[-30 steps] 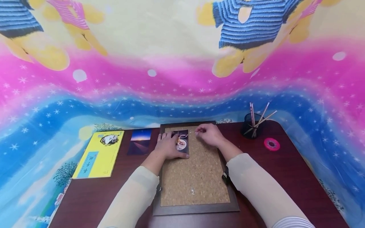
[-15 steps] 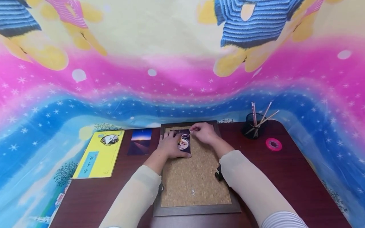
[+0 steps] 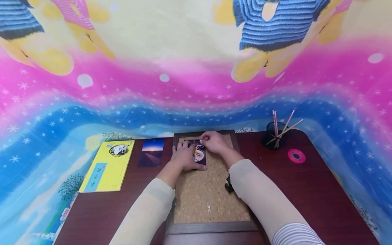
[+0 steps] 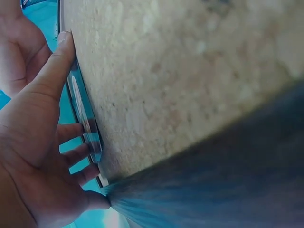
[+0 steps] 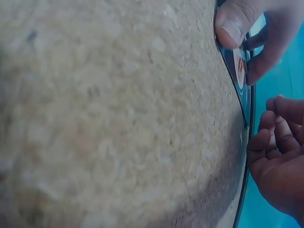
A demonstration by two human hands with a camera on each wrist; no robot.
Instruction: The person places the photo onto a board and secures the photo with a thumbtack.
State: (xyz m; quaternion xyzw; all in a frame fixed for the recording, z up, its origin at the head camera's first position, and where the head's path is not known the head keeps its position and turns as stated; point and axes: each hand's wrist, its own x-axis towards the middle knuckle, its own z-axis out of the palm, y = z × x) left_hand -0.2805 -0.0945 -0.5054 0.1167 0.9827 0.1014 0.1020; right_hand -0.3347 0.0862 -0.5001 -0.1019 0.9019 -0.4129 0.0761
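**One photo (image 3: 200, 155) held flat on the corkboard (image 3: 211, 194)**

The left hand (image 3: 184, 156) steadies it near the far end, fingers extended. The right hand's (image 3: 213, 141) fingers pinch a pale speck (image 3: 200, 142), perhaps a pin, by its far edge; the next move seems to call for stillness.

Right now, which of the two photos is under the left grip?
The photo with the round white dish, on the corkboard beneath the left grip; the blue-and-orange horizon photo lies apart, on the tabletop.
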